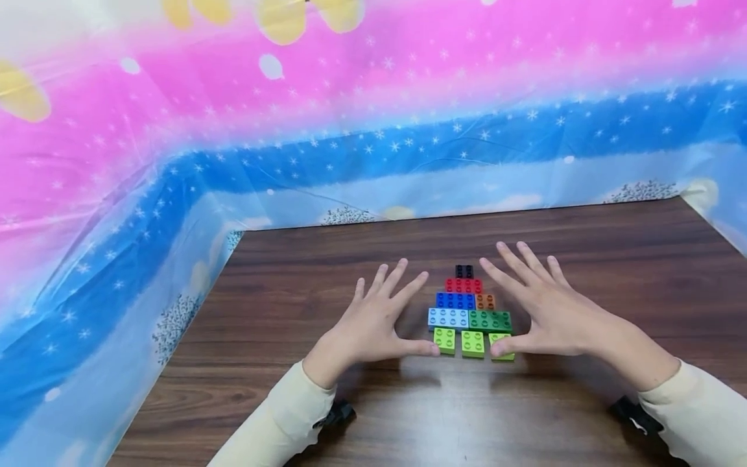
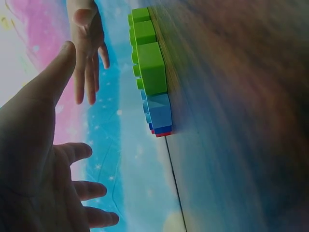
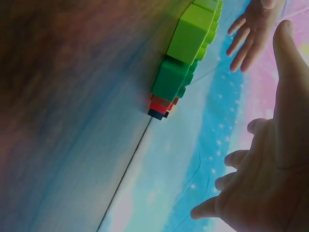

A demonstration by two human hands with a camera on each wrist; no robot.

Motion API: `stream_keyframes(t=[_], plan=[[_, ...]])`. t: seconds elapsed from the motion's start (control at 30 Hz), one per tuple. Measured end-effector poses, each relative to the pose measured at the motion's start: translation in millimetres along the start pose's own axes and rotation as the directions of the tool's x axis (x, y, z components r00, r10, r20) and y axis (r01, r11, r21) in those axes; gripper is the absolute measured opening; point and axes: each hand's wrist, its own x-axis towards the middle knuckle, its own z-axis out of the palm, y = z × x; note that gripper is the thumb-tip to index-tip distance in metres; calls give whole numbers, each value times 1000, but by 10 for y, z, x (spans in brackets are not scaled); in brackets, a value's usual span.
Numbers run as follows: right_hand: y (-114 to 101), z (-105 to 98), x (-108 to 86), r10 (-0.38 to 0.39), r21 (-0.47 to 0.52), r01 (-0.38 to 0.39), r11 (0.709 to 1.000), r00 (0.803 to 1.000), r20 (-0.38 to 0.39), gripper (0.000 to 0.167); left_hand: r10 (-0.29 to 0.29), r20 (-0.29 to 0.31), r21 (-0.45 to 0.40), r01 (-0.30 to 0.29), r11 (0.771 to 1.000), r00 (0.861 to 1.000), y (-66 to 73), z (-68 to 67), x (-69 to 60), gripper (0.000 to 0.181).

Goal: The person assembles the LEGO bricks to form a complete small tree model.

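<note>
The right hand (image 1: 554, 312) partly hides a lime block (image 1: 506, 357); the head view's edge crops both sleeves (image 1: 283, 415).

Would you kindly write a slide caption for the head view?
Left hand and right hand, spread wide, frame rows of colored toy bricks narrowing to a black brick on a brown tabletop.

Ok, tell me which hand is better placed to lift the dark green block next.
Right, most likely: the right hand is spread beside the dark green block, while the light blue block lies between that block and the left hand.
</note>
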Motion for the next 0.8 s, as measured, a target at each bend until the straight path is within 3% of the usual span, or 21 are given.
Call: stream_keyframes(t=[0.13,0.23,0.37,0.5,0.63,0.8], plan=[[-48,-5,17,-19,10,18,1000,1000,21,117,58,-48,-7,-59,998,997,60,0,-18,100],[-101,-1,21,-70,25,70,997,998,3,96,132,-50,-27,-133,991,990,138,28,-20,77],[-210,34,61,-152,36,152,988,988,-3,48,193,51,-126,-185,975,980,247,103,-2,45],[-345,61,141,-186,66,181,981,979,79,18,210,131,-226,-177,958,969,311,169,28,35],[-438,53,173,-189,80,178,981,970,150,10,220,127,-306,-173,936,967,310,218,61,35],[-474,83,175,-174,110,154,982,962,211,17,226,77,-374,-182,909,971,283,274,45,22]])
